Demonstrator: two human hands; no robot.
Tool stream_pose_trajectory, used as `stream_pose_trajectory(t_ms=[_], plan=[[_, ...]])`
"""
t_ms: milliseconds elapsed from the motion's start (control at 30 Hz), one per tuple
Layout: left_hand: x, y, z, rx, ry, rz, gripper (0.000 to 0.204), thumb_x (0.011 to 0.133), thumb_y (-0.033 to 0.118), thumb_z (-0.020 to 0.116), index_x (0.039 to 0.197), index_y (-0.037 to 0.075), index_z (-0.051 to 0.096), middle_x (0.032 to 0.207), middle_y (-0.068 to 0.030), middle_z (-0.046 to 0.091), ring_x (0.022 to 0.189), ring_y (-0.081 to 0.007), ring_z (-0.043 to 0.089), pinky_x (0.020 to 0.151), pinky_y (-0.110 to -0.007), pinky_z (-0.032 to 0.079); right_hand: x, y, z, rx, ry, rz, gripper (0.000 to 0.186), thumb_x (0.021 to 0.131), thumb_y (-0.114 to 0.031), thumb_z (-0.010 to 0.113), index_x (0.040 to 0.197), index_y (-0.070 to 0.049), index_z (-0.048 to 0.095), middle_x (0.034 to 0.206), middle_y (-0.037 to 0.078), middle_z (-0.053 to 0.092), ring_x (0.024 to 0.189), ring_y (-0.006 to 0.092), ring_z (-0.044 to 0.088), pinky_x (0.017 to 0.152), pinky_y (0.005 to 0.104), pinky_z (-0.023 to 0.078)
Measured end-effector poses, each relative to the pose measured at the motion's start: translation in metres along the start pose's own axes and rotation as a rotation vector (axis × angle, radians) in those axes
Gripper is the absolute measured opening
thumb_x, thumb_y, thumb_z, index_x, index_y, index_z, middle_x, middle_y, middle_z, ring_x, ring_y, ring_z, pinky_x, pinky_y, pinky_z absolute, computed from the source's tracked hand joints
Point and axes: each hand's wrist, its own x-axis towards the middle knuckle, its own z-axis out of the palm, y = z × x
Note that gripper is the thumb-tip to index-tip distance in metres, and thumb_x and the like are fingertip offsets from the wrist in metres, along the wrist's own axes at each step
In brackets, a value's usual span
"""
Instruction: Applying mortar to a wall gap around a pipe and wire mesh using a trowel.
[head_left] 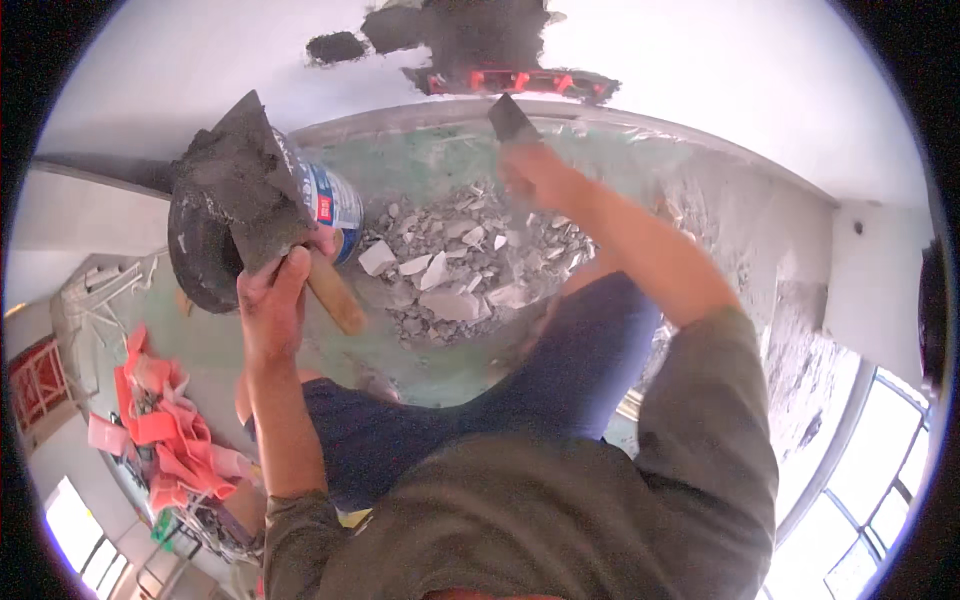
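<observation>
My left hand (275,285) grips a metal trowel (250,180) heaped with dark grey mortar, a wooden handle (335,295) sticking out beside the thumb. Behind and under it are a dark bucket (195,265) and a container with a blue label (340,205). My right hand (535,175), slightly blurred, holds a flat dark blade (512,118) just below a strip of red fittings (520,80) set in the white wall (720,70). Grey mortar patches (470,40) surround and rise above that strip.
Broken plaster rubble (460,260) lies on the green floor (400,150) below the wall. At lower left are crumpled red-pink sheets (170,420) among metal frames. My bent legs (560,370) are beneath my arms. A wall corner (830,260) and windows (880,460) are at right.
</observation>
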Motion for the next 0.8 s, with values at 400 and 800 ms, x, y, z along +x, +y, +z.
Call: stream_pose_trajectory(t_ms=[400, 800], plan=[[-0.002, 0.045, 0.076, -0.068, 0.214, 0.114, 0.029, 0.092, 0.011, 0.054, 0.118, -0.002, 0.055, 0.107, -0.0096, 0.062, 0.093, -0.0179, 0.056, 0.086, -0.032, 0.045, 0.029, 0.012, -0.002, -0.015, -0.042, -0.242, 0.018, 0.085, -0.012, 0.05, 0.069, -0.005, 0.051, 0.051, 0.008, 0.048, 0.038, 0.0221, 0.046, 0.035, 0.0366, 0.033], [0.009, 0.041, 0.054, -0.119, 0.066, 0.164, 0.04, 0.095, 0.016, 0.051, 0.13, -0.002, 0.047, 0.109, -0.01, 0.059, 0.095, -0.0185, 0.056, 0.086, -0.034, 0.046, 0.044, 0.008, 0.001, -0.094, 0.097, -0.199, 0.015, 0.082, -0.014, 0.055, 0.069, -0.005, 0.055, 0.057, 0.007, 0.053, 0.041, 0.0178, 0.047, 0.036, 0.034, 0.033]])
